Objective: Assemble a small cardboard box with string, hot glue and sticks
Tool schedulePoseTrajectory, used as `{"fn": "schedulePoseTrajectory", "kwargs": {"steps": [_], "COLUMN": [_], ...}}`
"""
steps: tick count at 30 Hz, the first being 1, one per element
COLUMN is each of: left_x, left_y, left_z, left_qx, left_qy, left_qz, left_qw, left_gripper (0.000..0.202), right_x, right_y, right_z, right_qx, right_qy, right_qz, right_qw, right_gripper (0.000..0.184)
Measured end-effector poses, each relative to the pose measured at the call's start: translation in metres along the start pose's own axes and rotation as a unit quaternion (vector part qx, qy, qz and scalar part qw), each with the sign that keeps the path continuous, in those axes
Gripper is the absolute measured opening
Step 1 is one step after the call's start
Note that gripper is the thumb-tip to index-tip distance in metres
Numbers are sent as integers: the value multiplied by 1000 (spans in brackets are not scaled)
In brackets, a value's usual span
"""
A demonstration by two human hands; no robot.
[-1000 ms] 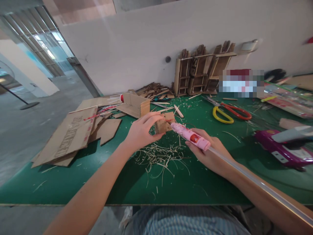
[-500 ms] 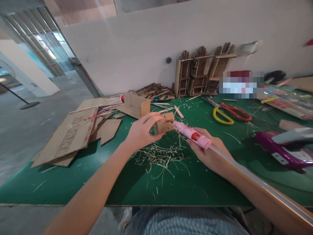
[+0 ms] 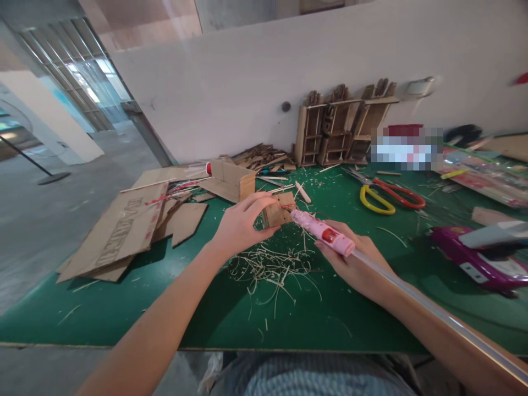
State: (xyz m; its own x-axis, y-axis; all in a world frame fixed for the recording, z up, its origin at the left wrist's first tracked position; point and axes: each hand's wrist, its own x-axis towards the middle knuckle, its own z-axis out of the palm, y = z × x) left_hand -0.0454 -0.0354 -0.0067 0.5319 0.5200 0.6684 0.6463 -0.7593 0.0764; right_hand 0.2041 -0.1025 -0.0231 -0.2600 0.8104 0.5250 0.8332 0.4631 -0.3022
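My left hand [image 3: 243, 223] grips a small cardboard piece [image 3: 277, 213] by its left side, thumb below and fingers above. On its face are dark spots and thin reddish strands. In my right hand [image 3: 350, 250] is a pink hot glue gun [image 3: 322, 231], a long clear glue stick [image 3: 429, 308] running out of its back over my forearm. The nozzle end points at the right edge of the cardboard piece; whether it touches I cannot tell. Beneath both hands lies a heap of thin pale shavings [image 3: 272, 267] on the green table [image 3: 206, 324].
Flat cardboard sheets [image 3: 111, 236] lie left, beside a folded cardboard piece [image 3: 231, 181]. Cardboard shelf models [image 3: 330, 132] lean on the wall. Scissors [image 3: 383, 198] with yellow and orange handles lie right, behind a purple device [image 3: 474, 258]. Scraps [image 3: 264, 157] are piled at the back.
The view has shifted slightly, so everything sits a little lower in it. Both hands keep their hold on the cardboard piece and the glue gun, with barely any movement between them.
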Motion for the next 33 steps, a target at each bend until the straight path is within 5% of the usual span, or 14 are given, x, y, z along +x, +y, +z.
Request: {"fn": "schedulePoseTrajectory", "kwargs": {"steps": [25, 33], "left_x": [3, 2], "left_y": [1, -3], "left_z": [-7, -5], "left_qx": [5, -11], "left_qy": [-10, 3], "left_qz": [-21, -35], "left_qw": [1000, 999], "left_gripper": [49, 47], "right_x": [0, 19], "right_y": [-3, -9], "right_z": [-8, -17], "right_qx": [66, 89], "right_qy": [10, -8], "right_qz": [83, 43], "right_qw": [994, 995], "right_gripper": [32, 35]}}
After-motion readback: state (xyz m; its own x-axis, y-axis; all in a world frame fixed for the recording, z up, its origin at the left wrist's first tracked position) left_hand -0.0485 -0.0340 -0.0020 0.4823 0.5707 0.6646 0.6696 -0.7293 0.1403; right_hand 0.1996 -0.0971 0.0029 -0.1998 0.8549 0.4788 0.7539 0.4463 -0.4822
